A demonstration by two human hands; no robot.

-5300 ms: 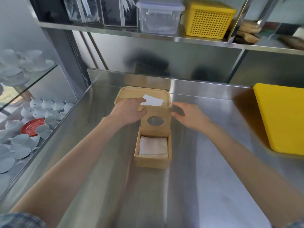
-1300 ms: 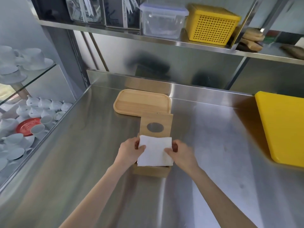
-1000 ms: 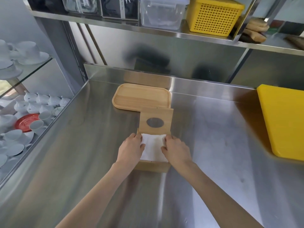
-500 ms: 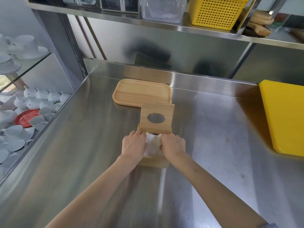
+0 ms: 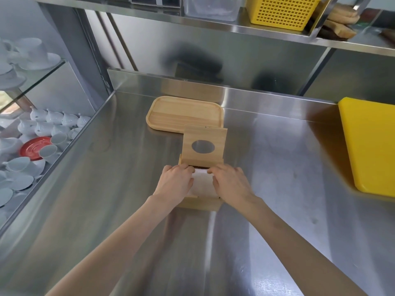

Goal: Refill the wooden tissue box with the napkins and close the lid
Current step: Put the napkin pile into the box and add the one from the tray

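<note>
Both hands press flat on the stack of white paper napkins [image 5: 203, 184] inside the square light-wood tissue box [image 5: 199, 202]. The left hand [image 5: 175, 183] and right hand [image 5: 232, 184] lie palm-down, fingers spread and grasping nothing, a strip of napkin showing between them. Just beyond the fingertips [image 5: 188, 167], the box's wooden sliding lid with an oval hole [image 5: 204, 146] stands pulled back, its near edge almost touching them. Farther beyond lies a bare rounded wooden tray [image 5: 186, 114]. To seat the stack well, I judge pressure should be even, corners tucked below the rim so nothing snags the lid groove. Then the lid can slide toward the wrists.
</note>
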